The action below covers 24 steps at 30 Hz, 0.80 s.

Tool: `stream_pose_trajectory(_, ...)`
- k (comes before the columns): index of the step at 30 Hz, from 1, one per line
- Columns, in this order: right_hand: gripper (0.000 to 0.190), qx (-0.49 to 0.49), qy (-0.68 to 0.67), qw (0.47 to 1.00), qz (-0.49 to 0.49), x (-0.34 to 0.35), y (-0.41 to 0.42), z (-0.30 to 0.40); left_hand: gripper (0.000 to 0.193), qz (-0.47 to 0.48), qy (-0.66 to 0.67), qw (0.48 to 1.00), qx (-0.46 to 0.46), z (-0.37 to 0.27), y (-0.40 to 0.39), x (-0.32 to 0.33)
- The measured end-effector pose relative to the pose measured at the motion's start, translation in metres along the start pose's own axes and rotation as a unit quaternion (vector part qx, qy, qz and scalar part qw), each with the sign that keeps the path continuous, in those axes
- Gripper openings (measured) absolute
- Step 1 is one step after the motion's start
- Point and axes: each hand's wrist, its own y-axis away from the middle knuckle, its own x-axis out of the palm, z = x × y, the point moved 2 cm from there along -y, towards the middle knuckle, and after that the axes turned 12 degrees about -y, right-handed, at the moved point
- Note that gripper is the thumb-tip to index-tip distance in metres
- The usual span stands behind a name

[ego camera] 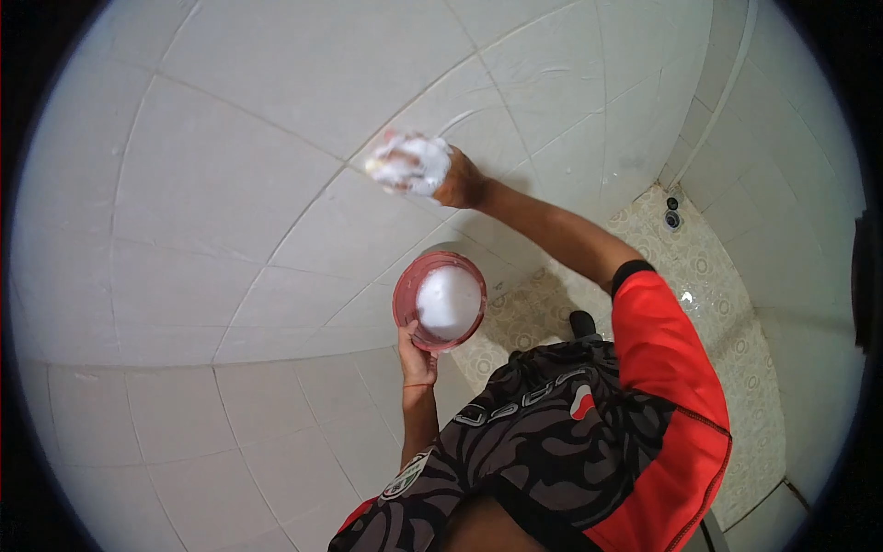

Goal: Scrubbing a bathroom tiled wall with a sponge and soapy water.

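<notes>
White suds cover my right hand (461, 181) and a soft wad (408, 164) under its fingers, pressed on the tiled wall (227, 179). The foam hides whether the wad is a sponge or a cloth. Lower down, my left hand (417, 359) grips the rim of a red plastic bucket (405, 293), thumb over the edge. White foam (448, 300) lies inside the bucket. It is held up beside the wall, above the floor. Wet streaks of suds (459, 124) curve across the tiles near my right hand.
A second tiled wall (276, 428) meets the first at a corner on the lower left. The patterned floor (697, 276) is wet in places. Two small dark round objects (672, 212), perhaps a drain, sit by the far corner. A dark object (861, 283) is at the right edge.
</notes>
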Motion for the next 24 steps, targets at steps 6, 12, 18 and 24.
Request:
stream_pose_trajectory(6, 0.025, 0.106, 0.019, 0.946, -0.305, -0.044, -0.005, -0.028, 0.048, 0.010, -0.024, 1.000, 0.006, -0.005, 0.001, -0.005)
stream_pose_trajectory(12, 0.025, 0.070, 0.108, 0.976, -0.174, -0.018, 0.027, 0.014, 0.048, 0.064, -0.039, 0.997, 0.015, -0.019, 0.006, -0.002)
stream_pose_trajectory(18, 0.032, 0.280, 0.215, 0.825, -0.442, -0.074, 0.075, -0.020, 0.048, 0.113, -0.067, 0.991, 0.040, -0.028, 0.009, 0.005)
stream_pose_trajectory(24, 0.025, 0.090, 0.253, 0.955, -0.124, -0.006, 0.090, 0.010, 0.048, 0.136, -0.059, 0.989, 0.023, -0.026, 0.000, -0.007)
